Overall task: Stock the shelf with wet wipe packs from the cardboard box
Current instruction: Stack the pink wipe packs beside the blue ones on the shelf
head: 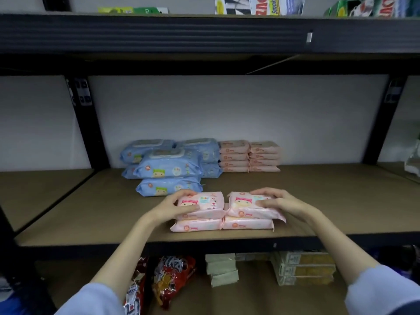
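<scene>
Two short stacks of pink wet wipe packs stand side by side near the front edge of the brown shelf board (pixel 318 201). My left hand (pixel 175 206) grips the top pack of the left stack (pixel 204 204), thumb on its front and fingers over its back edge. My right hand (pixel 277 201) grips the top pack of the right stack (pixel 245 206) the same way. Under them lie two more pink packs (pixel 247 224). The cardboard box is not in view.
Blue wipe packs (pixel 169 165) are piled at the back left, and two stacks of pink packs (pixel 248 156) stand behind against the wall. Black uprights (pixel 91 133) frame the bay. Snack bags (pixel 172 278) and boxed goods (pixel 304 268) fill the shelf below.
</scene>
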### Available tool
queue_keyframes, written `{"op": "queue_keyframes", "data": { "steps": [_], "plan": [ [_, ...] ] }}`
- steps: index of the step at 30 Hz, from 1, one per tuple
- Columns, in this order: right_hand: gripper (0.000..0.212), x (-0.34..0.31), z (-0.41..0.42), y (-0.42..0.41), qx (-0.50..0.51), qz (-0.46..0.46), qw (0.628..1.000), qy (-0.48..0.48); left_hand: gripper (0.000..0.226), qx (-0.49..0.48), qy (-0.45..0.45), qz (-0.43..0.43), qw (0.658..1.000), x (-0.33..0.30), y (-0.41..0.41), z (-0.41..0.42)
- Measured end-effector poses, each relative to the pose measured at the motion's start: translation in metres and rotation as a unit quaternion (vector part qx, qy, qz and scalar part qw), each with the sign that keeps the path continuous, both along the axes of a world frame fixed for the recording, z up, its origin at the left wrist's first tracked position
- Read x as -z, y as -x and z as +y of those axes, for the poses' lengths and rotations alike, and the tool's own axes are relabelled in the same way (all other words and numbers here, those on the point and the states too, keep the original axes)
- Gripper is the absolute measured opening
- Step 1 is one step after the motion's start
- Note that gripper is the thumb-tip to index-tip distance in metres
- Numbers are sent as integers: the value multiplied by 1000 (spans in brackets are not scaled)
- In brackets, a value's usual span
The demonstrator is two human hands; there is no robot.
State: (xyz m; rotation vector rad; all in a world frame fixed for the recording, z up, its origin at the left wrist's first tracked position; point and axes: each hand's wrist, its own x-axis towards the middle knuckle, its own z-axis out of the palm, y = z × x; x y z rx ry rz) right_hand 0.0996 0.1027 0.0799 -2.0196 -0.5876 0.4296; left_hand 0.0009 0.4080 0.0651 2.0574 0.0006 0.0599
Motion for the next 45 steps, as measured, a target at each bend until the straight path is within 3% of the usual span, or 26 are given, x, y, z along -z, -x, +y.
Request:
{"op": "queue_keyframes", "data": {
  "steps": [5, 8, 15, 19, 22, 25, 27, 29, 32, 36, 41, 45],
  "plan": [
    [30, 3, 6, -2, 46, -106, 987, 109, 32, -15, 31, -34, 999, -1, 4, -5],
    [33, 7, 13, 3, 57, -116, 987, 93, 34, -33, 52, -35, 998, 5, 7, -8],
    [36, 16, 27, 17, 47, -111, 992, 47, 30, -74, 1, -55, 996, 17, 14, -9],
    [26, 15, 42, 27, 60, -123, 987, 83, 52, -79, 9, -33, 996, 16, 16, -11],
    [33, 11, 39, 28, 67, -153, 972, 168, 56, -95, -69, -18, 993, 10, 16, -11],
    [43, 7, 42, 33, 91, -249, 942, 207, 47, -134, -295, -34, 946, 0, 15, -21],
    [43, 7, 52, 37, 101, -293, 929, 202, 47, -105, -353, -90, 925, -8, 13, -45],
    [43, 8, 62, 39, 91, -304, 920, 230, 47, -67, -387, -86, 916, -11, 8, -66],
    [43, 9, 68, 42, 65, -293, 907, 294, 47, -44, -400, -23, 915, -8, -1, -77],
    [44, 8, 68, 44, 44, -295, 902, 311, 55, -34, -428, -14, 903, -3, -4, -75],
    [70, 9, 48, 48, 102, -311, 926, 188, 73, -118, -385, -127, 907, -2, 16, -59],
    [82, 33, 24, 57, 111, -364, 896, 228, 75, -155, -372, -142, 904, 19, 44, -35]
  ]
}}
